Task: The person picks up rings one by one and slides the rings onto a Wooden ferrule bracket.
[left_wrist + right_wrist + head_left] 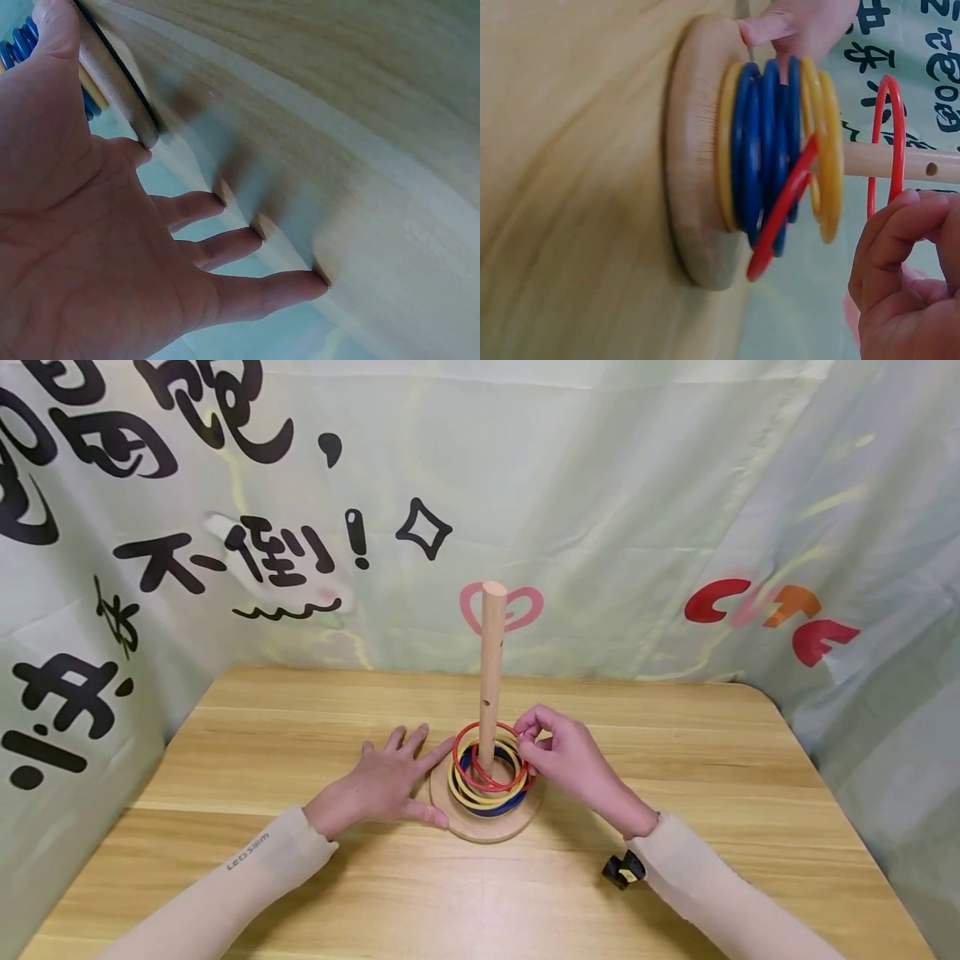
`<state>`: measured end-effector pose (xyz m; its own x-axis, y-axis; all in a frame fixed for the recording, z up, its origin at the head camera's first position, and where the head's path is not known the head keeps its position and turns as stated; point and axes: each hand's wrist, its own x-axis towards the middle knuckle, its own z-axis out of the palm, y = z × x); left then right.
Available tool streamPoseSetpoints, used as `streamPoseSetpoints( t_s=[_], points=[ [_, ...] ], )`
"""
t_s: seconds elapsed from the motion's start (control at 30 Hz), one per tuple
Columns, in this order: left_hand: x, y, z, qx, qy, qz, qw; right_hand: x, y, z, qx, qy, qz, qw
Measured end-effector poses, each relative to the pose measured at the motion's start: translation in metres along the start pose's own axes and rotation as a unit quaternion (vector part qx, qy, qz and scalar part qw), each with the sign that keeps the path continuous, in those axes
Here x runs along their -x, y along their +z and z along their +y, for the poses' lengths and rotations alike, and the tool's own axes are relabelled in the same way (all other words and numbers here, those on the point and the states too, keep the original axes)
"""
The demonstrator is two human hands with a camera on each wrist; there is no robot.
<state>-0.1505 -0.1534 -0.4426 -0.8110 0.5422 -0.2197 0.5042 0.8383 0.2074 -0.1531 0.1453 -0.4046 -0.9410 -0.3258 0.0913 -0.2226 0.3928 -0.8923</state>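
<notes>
My right hand [558, 745] pinches a red ring [898, 142] between thumb and fingers. That ring encircles the upright wooden peg [491, 668], raised above the stack. Below it a second red ring [780, 210] leans at a slant against the stack. Yellow rings [830, 157] and several blue rings [754, 150] lie around the foot of the peg on a round wooden base [487, 833]. My left hand [386, 781] is spread at the left of the base, thumb and index finger at its edge, the other fingertips on the table.
Everything stands on a wood-grain table [285, 727]. A printed fabric curtain [600, 510] closes off the back and both sides. A small black device [624, 870] sits at my right cuff.
</notes>
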Motion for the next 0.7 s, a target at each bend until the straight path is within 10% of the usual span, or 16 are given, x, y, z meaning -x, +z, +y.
streamPoseSetpoints(
  t_s=[0.7],
  points=[
    [0.002,0.004,0.002,0.004,-0.004,0.004,1.0,0.007,0.007,0.015,0.05,0.012,0.011,0.9986]
  ],
)
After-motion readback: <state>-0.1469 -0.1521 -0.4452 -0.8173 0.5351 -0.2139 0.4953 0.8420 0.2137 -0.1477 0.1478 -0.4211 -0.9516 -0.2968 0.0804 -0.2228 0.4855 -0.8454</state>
